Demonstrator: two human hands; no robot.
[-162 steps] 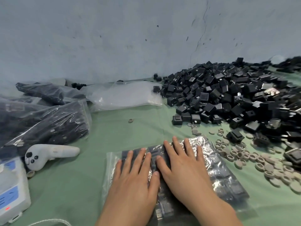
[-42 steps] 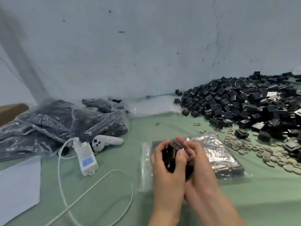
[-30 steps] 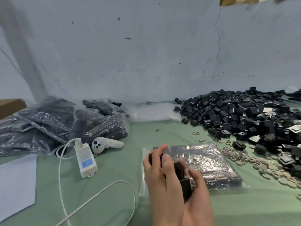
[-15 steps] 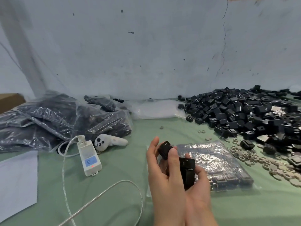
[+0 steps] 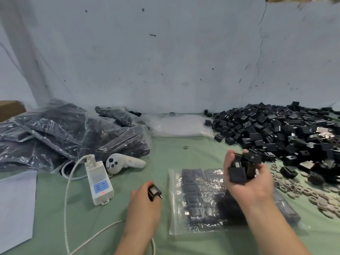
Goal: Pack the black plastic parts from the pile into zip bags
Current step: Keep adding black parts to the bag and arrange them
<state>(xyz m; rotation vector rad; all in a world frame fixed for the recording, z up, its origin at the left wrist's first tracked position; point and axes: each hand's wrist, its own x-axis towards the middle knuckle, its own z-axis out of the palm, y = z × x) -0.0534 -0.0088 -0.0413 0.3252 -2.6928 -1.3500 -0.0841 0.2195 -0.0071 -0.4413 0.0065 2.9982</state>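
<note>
The right hand [image 5: 247, 188] is cupped, its fingers curled round a handful of black parts [image 5: 238, 173] stacked loosely against one another, and it is held in the air over the far right corner of the filled zip bag [image 5: 200, 201]. The left hand [image 5: 143, 207] is low over the table [image 5: 55, 229], just left of that bag, and pinches a single part [image 5: 154, 191] between thumb and fingertips; a small metal pin sticks out of the part's lower side. The parts look like small, hard plastic blocks, so they are probably light, stiff and fairly smooth. A loose handful could easily shed one, and each is best taken by its flat sides, away from the pin. The bag lies flat with its parts in rows. Its thin, shiny film will likely slide and crumple, so the clear strip along its left edge is the place to hold it. The pile [image 5: 287, 133] lies behind and to the right, against the wall, with grey rings [image 5: 303, 190] scattered in front of it. Packed bags [image 5: 64, 137] are heaped at far left, and empty bags [image 5: 176, 126] lie between that heap and the pile.
</note>
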